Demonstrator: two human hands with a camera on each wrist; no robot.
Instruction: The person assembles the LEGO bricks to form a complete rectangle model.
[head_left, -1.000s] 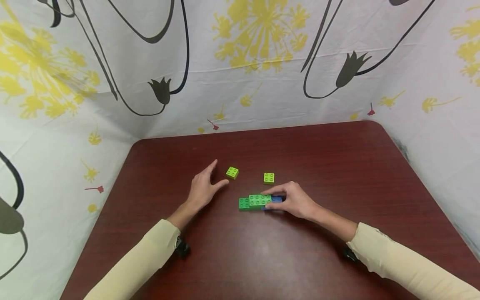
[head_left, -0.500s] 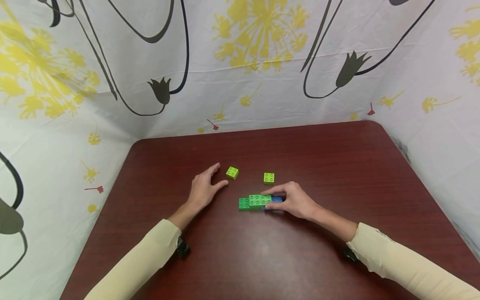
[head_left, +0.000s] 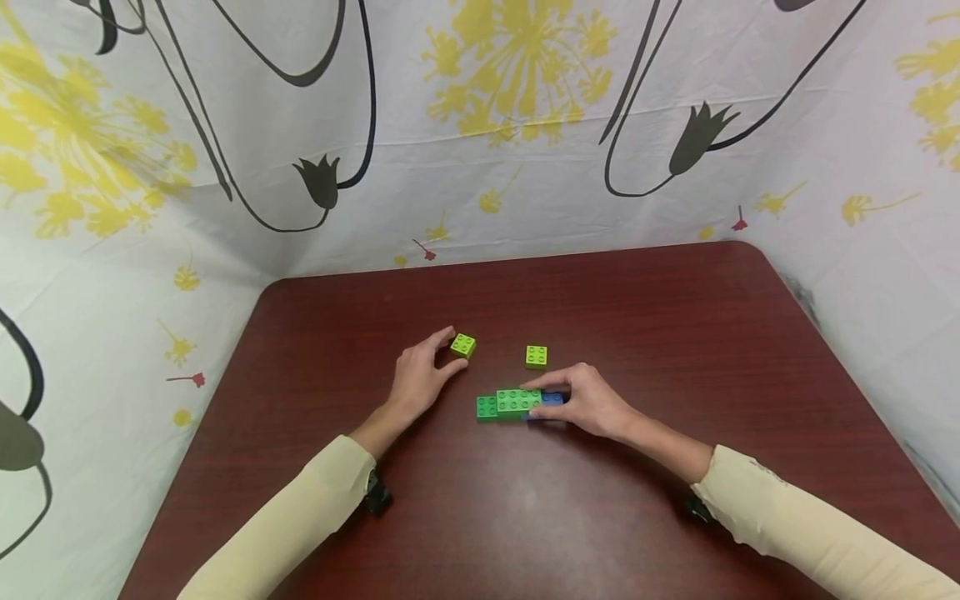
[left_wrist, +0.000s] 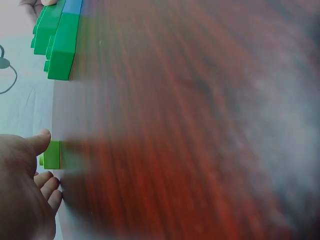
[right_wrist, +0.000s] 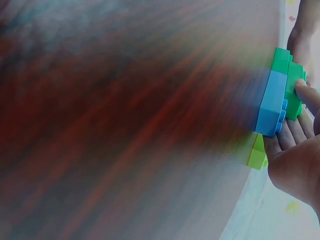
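My right hand (head_left: 592, 402) holds a green building brick (head_left: 513, 402) between thumb and fingers. That brick lies across a darker green brick (head_left: 486, 407) on its left and a blue brick (head_left: 552, 398) on its right, bridging the two. In the right wrist view the thumb presses the side of the upper green brick (right_wrist: 293, 95), with the blue brick (right_wrist: 271, 102) below. My left hand (head_left: 420, 379) reaches round a small lime brick (head_left: 463, 345), thumb on the near side and fingers on the far side. The left wrist view shows thumb and fingers spread about this lime brick (left_wrist: 52, 155).
A second small lime brick (head_left: 536, 357) lies behind the joined bricks, close to my right fingers. All of it rests on a dark red-brown table (head_left: 510, 517). A white patterned cloth (head_left: 450, 192) hangs behind the table and along both sides.
My left hand has moved right, bringing its thumb and fingers to either side of the small lime brick. The right hand keeps its hold on the green brick, and the bricks stay where they were.
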